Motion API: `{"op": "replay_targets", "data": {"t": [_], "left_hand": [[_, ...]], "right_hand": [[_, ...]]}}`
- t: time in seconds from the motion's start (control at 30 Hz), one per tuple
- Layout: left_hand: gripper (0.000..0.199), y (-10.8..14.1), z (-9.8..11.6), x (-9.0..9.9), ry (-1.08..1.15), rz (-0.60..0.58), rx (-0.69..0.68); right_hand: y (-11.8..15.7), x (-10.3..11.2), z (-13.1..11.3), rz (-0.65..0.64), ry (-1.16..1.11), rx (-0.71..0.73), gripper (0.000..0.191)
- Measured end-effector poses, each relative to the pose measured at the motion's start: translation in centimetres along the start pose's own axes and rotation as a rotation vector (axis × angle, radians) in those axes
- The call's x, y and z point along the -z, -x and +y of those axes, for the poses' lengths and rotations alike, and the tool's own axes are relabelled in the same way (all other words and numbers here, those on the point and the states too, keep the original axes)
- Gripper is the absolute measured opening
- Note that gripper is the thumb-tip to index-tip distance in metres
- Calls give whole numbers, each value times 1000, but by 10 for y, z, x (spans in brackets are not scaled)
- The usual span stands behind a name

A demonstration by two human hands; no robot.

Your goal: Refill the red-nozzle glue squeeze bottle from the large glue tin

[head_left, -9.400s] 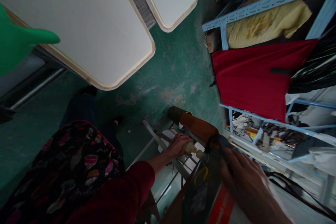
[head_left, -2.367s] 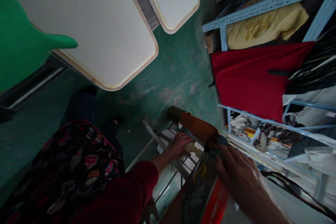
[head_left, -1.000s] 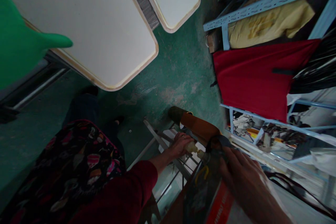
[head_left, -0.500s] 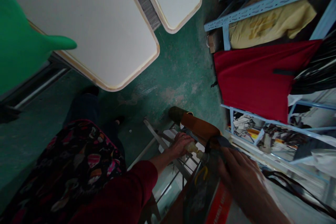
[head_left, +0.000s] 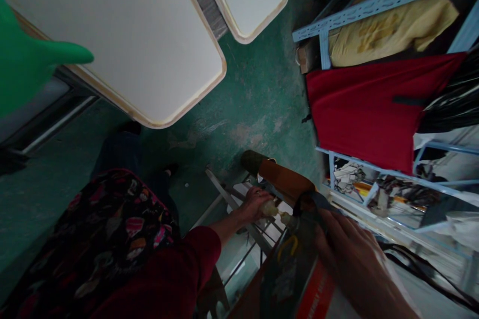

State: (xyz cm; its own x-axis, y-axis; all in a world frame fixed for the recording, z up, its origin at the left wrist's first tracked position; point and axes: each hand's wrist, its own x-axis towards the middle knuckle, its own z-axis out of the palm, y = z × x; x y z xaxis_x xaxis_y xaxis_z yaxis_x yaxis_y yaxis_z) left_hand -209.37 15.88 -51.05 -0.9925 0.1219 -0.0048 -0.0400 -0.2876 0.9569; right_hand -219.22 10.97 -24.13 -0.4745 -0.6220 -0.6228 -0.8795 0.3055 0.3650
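My left hand [head_left: 256,204], at the end of a dark red sleeve, has its fingers closed round a small pale yellowish bottle [head_left: 269,208]. The bottle's narrow end faces right, close to the edge of a dark printed bag [head_left: 286,274] with a yellow curved mark and a red panel. On the right side of that bag is my right hand [head_left: 350,249], its fingers close together and bent over the upper edge. A brown cylindrical piece [head_left: 286,179] lies just beyond both hands. Whether the bottle's tip touches the bag is too dark to tell.
White boards with pale edges [head_left: 149,45] fill the upper left. A smooth green object [head_left: 22,60] juts in at the left edge. Blue metal racks [head_left: 389,5] with a red cloth [head_left: 366,109] stand at right. Metal legs [head_left: 220,187] are below my left hand.
The green object at the left has shifted left and slightly up in view. My left hand and the bottle have moved only slightly; my right hand remains at the bag.
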Motion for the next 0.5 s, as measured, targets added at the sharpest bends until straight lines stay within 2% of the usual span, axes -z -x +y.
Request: {"op": "replay_targets", "data": {"t": [0.27, 0.5], "left_hand": [[58, 7, -12, -23, 5, 51, 21], [62, 3, -6, -14, 14, 58, 25]], "right_hand": [[0, 0, 1, 6, 33, 13, 30], [0, 0, 0, -3, 28, 1, 28]]}}
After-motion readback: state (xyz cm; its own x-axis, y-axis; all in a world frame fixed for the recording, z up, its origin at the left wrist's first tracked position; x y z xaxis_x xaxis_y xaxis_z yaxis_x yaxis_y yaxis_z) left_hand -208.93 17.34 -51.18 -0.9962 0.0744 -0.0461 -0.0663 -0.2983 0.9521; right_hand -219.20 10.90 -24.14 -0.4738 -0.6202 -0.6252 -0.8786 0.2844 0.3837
